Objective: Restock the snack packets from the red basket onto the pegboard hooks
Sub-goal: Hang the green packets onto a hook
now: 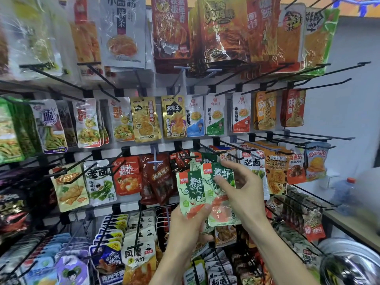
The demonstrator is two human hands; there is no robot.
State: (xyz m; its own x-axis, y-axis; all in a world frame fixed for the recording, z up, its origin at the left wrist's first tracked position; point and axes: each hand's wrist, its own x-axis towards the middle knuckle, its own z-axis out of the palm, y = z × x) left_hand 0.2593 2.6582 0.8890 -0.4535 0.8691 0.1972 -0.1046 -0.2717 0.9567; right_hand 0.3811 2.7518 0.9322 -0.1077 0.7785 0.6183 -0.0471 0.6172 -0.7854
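Snack packets: two green-and-white packets, the left packet and the right packet, are held up side by side in front of the third row of the pegboard display, the right one overlapping the left one's edge.
Left hand: it comes up from below and pinches the lower corner of the left packet, thumb pressed on the front over the orange-red patch; more green packets seem bunched in the palm beneath (how many I cannot tell).
Right hand: its thumb lies across the printed face of the right packet while the fingers curl behind the packet's upper right edge, so it grasps that packet near the top.
Packet make: flat, glossy film pouches, roughly rectangular with crinkled, light-catching surfaces; each has a red label at the top left corner, dark green brush-stroke lettering and a clear lower window showing orange-red contents.
Hooks: thin black metal rods jutting forward and up from a pale slatted board, each ending in a short crossbar; a few pegs are grey-blue plastic.
Neighbouring stock: shiny red pouches hang to the left, gold foil packets in the row above, and orange ones to the right.
Far right: a blurred clear bottle with a red cap stands on a light counter, and a rounded metal object shines below.
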